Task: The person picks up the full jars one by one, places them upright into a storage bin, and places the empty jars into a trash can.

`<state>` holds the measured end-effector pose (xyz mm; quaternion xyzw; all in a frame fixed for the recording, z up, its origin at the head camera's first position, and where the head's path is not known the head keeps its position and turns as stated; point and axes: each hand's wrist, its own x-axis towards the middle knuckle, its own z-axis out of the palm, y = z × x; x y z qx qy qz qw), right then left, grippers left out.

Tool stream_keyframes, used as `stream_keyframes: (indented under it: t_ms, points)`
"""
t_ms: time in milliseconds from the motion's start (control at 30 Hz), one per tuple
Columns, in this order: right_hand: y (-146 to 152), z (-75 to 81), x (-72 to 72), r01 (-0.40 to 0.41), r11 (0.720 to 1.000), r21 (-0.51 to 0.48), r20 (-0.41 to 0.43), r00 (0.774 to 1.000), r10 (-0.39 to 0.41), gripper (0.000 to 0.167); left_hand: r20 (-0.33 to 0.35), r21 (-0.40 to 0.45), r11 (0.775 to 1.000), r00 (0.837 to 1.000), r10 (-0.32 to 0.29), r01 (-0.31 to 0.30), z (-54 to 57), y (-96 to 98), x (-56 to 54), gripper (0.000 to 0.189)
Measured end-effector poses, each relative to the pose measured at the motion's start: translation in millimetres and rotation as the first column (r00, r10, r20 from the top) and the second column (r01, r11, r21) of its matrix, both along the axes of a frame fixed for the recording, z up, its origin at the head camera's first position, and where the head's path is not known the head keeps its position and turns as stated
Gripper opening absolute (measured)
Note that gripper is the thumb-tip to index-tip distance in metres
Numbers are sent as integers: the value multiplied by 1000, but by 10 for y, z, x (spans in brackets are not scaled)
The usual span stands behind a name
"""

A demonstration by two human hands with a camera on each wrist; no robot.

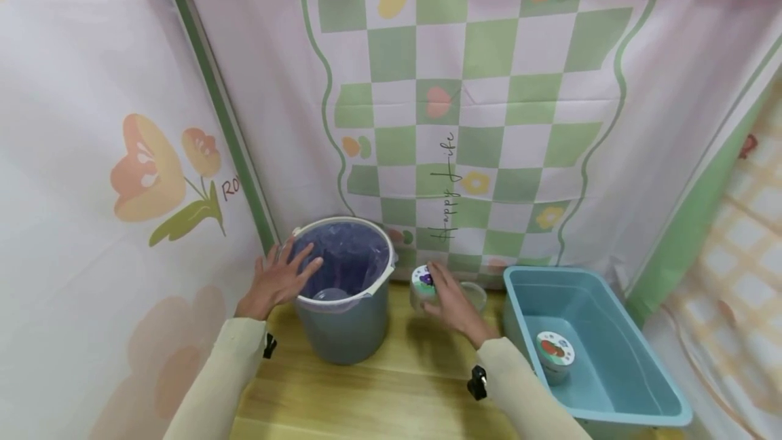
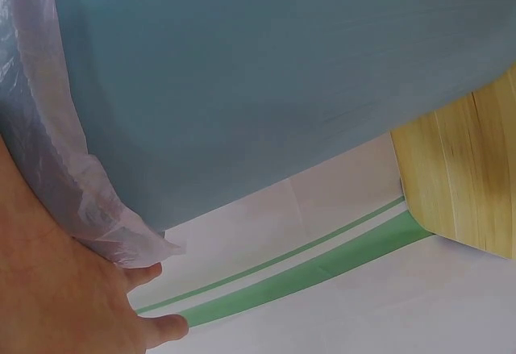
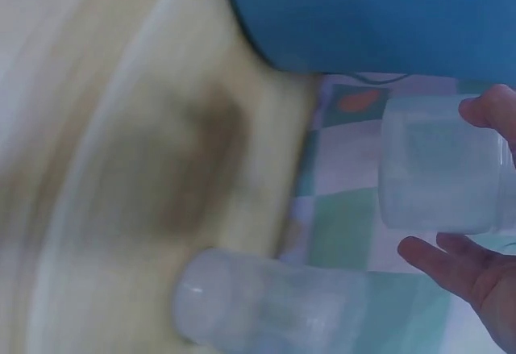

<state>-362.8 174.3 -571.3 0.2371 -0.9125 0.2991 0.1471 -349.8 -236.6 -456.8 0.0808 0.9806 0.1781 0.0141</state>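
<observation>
My left hand (image 1: 282, 278), fingers spread, is at the left rim of a grey-blue bucket (image 1: 349, 331) lined with a thin plastic bag (image 2: 68, 152). In the left wrist view it lies along the bag's folded edge. A clear plastic container (image 1: 332, 295) shows inside the bucket. My right hand (image 1: 455, 305) holds a translucent tub (image 3: 439, 164) with a printed lid (image 1: 423, 278), thumb on one side and fingers on the other. It is raised above the table, right of the bucket. Behind that hand stands another clear container (image 1: 474, 296), partly hidden.
On the right is a blue rectangular basin (image 1: 611, 358) with a tub (image 1: 556, 353) under a red-and-green printed lid inside. All stand on a wooden table (image 1: 342, 399). A checked curtain (image 1: 440, 107) hangs close behind, and another curtain (image 1: 73, 277) closes the left side.
</observation>
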Motion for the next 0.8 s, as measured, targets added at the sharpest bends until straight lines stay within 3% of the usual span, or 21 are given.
stream_keyframes:
  t_ms: [100,133,400,800]
  points:
    - [-89,409,142,29,999,27,48,998,-30,95,-1,0,1000,1000,-2,2,19,6,15,82]
    - [-101,476,153,33,999,34,48,998,-35,95,-1,-1,1000,1000,-2,2,19,6,14,82]
    - [-124,877,135,-6,995,103,-66,998,12,94,0,-10,1000,1000,-1,1,8,-1,10,82]
    - [-232,1437,44,47,989,141,-55,998,-40,92,-2,-22,1000,1000,2,-3,-5,0,-7,83]
